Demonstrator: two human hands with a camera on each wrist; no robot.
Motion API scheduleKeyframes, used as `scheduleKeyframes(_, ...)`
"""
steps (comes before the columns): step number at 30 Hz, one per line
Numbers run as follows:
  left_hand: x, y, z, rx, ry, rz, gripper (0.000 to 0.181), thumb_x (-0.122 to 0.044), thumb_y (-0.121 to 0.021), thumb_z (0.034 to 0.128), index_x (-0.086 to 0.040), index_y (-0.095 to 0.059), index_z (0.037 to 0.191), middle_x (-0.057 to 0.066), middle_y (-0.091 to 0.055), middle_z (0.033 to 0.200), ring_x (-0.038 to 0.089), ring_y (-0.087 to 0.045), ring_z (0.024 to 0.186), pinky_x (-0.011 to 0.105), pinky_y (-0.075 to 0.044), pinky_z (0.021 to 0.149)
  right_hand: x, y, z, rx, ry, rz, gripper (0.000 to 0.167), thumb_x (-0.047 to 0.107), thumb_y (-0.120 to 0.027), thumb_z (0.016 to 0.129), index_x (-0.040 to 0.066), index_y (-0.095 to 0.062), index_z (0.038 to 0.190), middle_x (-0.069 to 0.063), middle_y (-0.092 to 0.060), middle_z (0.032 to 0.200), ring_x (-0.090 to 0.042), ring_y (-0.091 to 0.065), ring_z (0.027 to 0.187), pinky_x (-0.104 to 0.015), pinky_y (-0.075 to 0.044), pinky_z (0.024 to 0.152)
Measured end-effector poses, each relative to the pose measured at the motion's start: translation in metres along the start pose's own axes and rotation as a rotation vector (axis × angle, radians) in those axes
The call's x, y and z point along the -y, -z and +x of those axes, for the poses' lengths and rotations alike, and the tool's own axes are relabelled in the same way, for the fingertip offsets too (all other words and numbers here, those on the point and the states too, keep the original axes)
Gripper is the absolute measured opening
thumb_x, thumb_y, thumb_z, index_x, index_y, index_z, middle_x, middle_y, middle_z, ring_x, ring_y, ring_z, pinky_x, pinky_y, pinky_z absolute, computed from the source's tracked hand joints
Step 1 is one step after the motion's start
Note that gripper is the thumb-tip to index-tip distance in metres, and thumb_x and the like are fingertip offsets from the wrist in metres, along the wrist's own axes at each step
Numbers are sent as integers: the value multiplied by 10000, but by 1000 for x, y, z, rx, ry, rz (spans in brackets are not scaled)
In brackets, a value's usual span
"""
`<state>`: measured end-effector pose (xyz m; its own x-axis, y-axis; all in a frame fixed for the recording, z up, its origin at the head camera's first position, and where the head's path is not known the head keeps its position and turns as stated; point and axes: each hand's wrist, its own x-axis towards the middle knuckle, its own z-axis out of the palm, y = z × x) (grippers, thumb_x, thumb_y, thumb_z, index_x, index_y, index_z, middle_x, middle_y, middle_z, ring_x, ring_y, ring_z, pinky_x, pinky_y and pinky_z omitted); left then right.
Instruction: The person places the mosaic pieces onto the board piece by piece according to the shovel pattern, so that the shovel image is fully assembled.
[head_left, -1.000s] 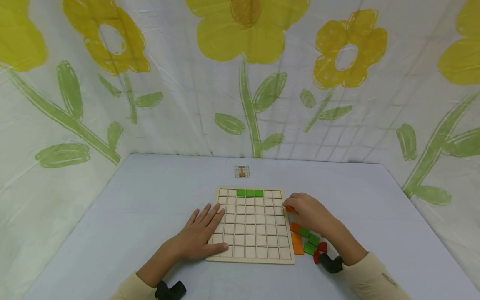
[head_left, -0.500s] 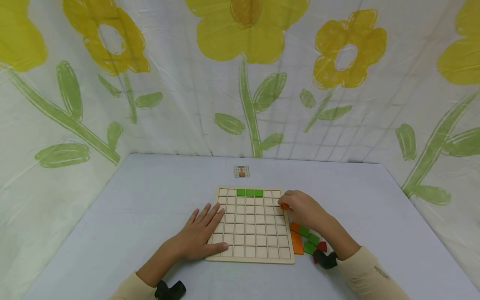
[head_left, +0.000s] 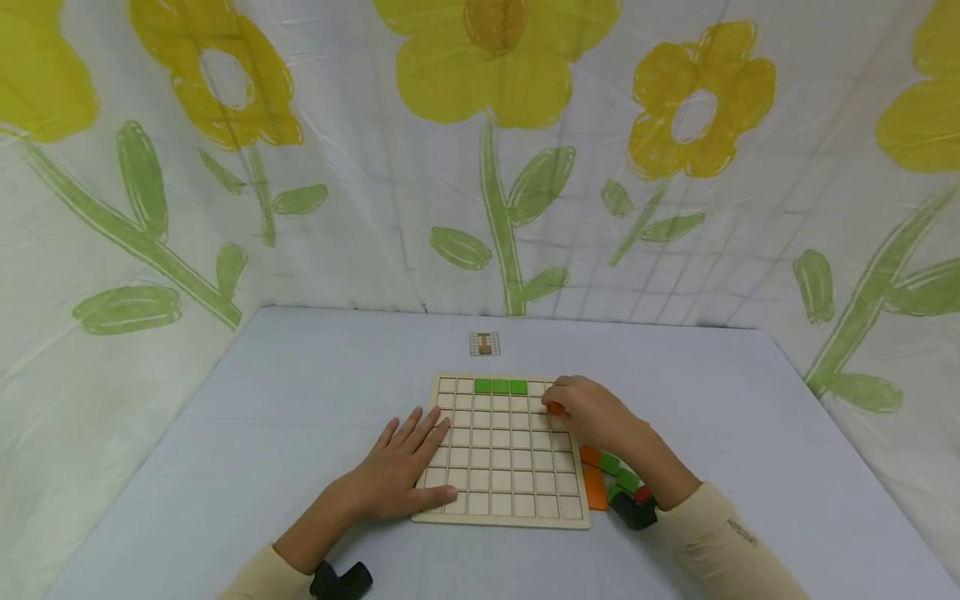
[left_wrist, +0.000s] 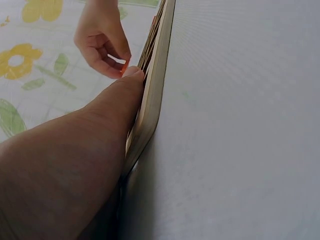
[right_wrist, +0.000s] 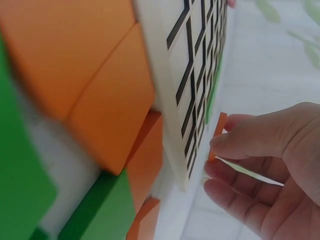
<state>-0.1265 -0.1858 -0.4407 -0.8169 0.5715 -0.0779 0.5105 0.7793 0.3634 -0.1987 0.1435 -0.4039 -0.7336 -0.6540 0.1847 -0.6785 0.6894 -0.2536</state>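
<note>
Pinching an orange tile (head_left: 556, 408), the right hand (head_left: 603, 418) is above the upper right of the board (head_left: 501, 458). The left hand (head_left: 393, 477) rests spread on its left edge. Three green tiles (head_left: 501, 387) fill top-row squares; loose tiles (head_left: 596, 487), orange, green and red, lie unplaced beside it.

We're getting a whitish table (head_left: 315, 375), with a wooden grid board (head_left: 502, 460) lying flat near the middle. A small printed card (head_left: 484, 343) is sitting beyond its far edge, and orange tiles (head_left: 596, 490), green tiles (head_left: 627, 479) plus a half-hidden red piece (head_left: 642, 493) are hanging out along its right.
</note>
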Motion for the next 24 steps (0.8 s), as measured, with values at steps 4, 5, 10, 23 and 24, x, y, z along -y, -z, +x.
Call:
scheduleKeyframes(4,-1,1,0,2,2,-1,958,-692,-468,953,-68,-163,1612,139,-69,1669,387,-11,1513,623,-32,1156,3,0,5,1,11,-3,234,-118,-691,857,51,-757,1004,-36,-682,943,-206,-629,871,-335,-541,764)
scheduleKeyframes(5,-1,1,0,2,2,-2,958,-692,-470,952,-69,-163,1612,139,-69,1669,387,-11,1513,623,-31,1156,3,0,7,3,12,-1,240,-122,-681,862,53,-759,1007,-38,-684,946,-208,-632,876,-334,-540,763)
scheduleKeyframes(10,0,0,0,-1,-1,-4,955,-687,-469,955,-65,-162,1612,143,-69,1668,391,-13,1512,625,-30,1155,6,1,12,0,14,6,256,-137,-672,864,52,-761,1012,-54,-692,961,-223,-645,900,-343,-546,774)
scheduleKeyframes(23,6,-8,1,-44,-22,-15,968,-705,-464,948,-68,-167,1612,138,-78,1671,381,-20,1515,617,-37,1152,12,-2,27,27,79,-2,262,-148,-733,816,49,-750,987,-64,-682,945,-229,-647,877,-330,-543,749)
scheduleKeyframes(24,5,-7,0,-44,-21,-15,968,-705,-466,947,-66,-169,1612,138,-79,1671,381,-21,1515,618,-39,1152,13,-2,29,27,86,4,266,-154,-727,811,49,-752,980,-62,-684,939,-226,-647,871,-328,-542,746)
